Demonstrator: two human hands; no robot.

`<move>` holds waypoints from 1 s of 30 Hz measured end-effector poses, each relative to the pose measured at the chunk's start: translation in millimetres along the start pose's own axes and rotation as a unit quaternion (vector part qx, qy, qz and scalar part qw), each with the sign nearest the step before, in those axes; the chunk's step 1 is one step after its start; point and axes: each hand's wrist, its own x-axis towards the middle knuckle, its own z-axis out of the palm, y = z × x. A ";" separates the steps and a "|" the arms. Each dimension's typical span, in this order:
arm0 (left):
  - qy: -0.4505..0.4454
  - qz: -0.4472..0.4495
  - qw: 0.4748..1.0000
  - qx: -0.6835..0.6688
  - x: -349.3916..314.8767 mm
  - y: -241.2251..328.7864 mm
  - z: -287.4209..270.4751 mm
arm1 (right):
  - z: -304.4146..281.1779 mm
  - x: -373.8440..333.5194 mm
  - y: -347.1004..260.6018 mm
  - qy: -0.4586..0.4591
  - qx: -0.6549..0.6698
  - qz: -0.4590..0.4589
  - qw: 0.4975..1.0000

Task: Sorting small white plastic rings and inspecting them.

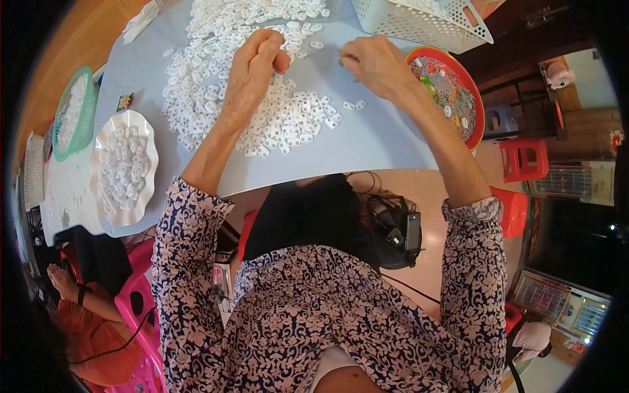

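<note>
White pieces [282,124] strew the table [373,144] near red stools [524,159]; both hands' [252,72] [380,71] fingers [267,47] curl, grip unclear.

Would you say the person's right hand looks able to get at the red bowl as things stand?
Probably yes: the right hand is close to the red bowl, whose top is open, and nothing visible stands between them.
</note>
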 end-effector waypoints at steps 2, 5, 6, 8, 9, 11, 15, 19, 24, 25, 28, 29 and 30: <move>-0.011 0.001 1.000 0.007 1.8 0.7 4.9 | 13.0 0.1 2.3 -0.004 -0.024 0.003 1.000; 0.002 -0.016 0.999 0.042 -0.4 4.4 1.6 | 19.9 2.6 -1.1 0.009 -0.050 -0.013 0.999; -0.006 -0.012 0.999 0.036 -0.4 4.0 3.1 | 19.3 2.1 -3.6 0.024 -0.048 -0.031 0.998; -0.014 0.003 0.999 0.029 -2.5 1.0 1.6 | 20.4 5.0 -11.8 0.023 -0.055 -0.026 0.998; -0.015 0.008 0.999 0.031 -2.3 1.0 2.0 | 19.7 6.3 -14.5 0.020 -0.058 -0.026 0.998; -0.027 0.013 0.999 0.044 -1.1 1.7 3.1 | 22.1 4.6 -12.3 0.040 -0.046 -0.019 0.998; -0.027 0.046 0.996 0.077 0.7 -3.4 -0.2 | 22.1 -3.6 -28.3 0.092 0.142 0.003 0.985; -0.013 0.066 0.987 0.145 2.4 1.7 0.3 | 29.4 -22.4 -37.3 0.200 0.289 0.035 0.936; 0.001 0.142 0.965 0.220 15.3 1.1 -5.3 | 36.1 -34.6 -29.7 0.266 0.309 0.052 0.912; 0.001 0.179 0.951 0.252 18.2 1.6 -4.1 | 37.3 -35.2 -30.1 0.282 0.310 0.055 0.906; -0.046 0.250 0.906 0.339 32.7 0.2 -1.5 | 38.4 -36.4 -36.4 0.289 0.320 0.065 0.900; -0.081 0.286 0.867 0.401 37.4 -3.2 -1.6 | 37.7 -35.8 -38.1 0.289 0.324 0.068 0.898; -0.097 0.260 0.848 0.452 39.5 -7.6 -1.4 | 38.8 -34.6 -39.2 0.289 0.327 0.068 0.897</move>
